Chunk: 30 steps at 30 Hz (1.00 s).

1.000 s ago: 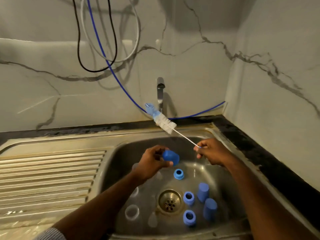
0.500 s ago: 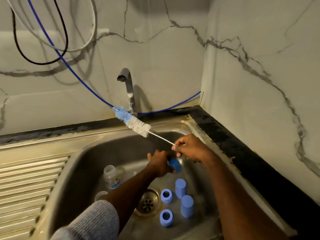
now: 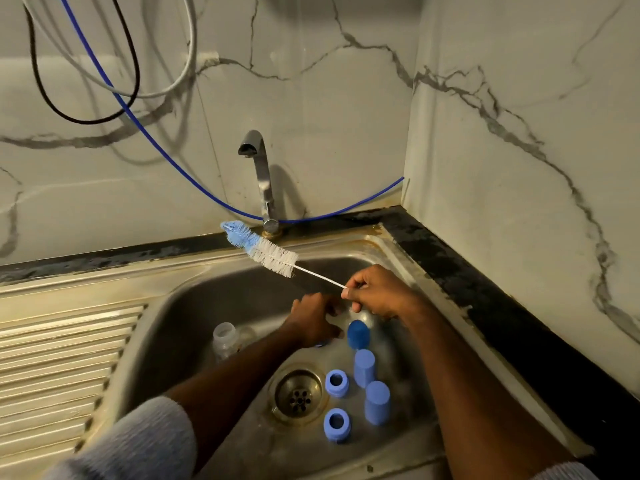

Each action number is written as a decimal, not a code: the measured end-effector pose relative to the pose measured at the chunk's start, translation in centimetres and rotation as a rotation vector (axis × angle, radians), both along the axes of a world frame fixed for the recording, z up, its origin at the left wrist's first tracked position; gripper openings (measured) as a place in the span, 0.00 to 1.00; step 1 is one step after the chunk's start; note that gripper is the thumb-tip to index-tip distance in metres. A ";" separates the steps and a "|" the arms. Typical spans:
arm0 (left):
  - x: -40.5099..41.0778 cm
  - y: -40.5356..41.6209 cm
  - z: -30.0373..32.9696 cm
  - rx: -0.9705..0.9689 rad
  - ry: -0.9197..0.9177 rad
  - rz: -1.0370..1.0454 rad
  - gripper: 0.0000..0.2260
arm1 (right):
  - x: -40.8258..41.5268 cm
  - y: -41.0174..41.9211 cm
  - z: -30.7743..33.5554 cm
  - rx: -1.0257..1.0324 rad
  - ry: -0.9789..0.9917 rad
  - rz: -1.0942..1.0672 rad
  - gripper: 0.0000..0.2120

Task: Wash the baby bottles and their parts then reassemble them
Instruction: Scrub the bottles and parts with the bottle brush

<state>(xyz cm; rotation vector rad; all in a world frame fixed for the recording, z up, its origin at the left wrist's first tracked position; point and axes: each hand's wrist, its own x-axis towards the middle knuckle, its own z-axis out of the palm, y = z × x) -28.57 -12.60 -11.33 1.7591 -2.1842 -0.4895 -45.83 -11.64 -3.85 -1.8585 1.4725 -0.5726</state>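
My right hand (image 3: 377, 292) pinches the thin wire handle of a bottle brush (image 3: 273, 256); its white and blue bristles point up and left over the sink's back rim. My left hand (image 3: 311, 320) is low in the steel sink (image 3: 180, 327), palm down with nothing gripped, and a bit of a blue part (image 3: 320, 344) peeks out under it. Just to its right stands a dark blue cap (image 3: 358, 334). Two lighter blue caps (image 3: 364, 367) (image 3: 377, 401) and two blue collar rings (image 3: 336, 382) (image 3: 336, 424) stand near the drain (image 3: 298, 393). A clear bottle (image 3: 227, 339) stands left of my forearm.
A chrome tap (image 3: 258, 174) rises at the back of the sink. The ribbed drainboard (image 3: 59, 362) lies to the left. A blue hose (image 3: 166, 150) and black and white cables hang on the marble wall. A dark counter edge (image 3: 485, 299) runs along the right.
My left hand has let go of the dark blue cap, which now stands on the sink floor. The hand has shifted slightly left. The view has swung right and downward.
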 end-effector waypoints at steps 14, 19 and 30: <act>15.8 12.4 6.1 0.175 -0.314 0.027 0.23 | 1.9 1.2 -0.3 0.037 0.091 0.163 0.05; 15.9 12.5 6.0 0.263 -0.392 -0.037 0.28 | 1.4 1.9 -0.4 0.034 0.105 0.153 0.06; 16.6 11.9 6.0 0.142 -0.333 0.017 0.24 | 2.0 2.1 -0.4 0.025 0.085 0.155 0.08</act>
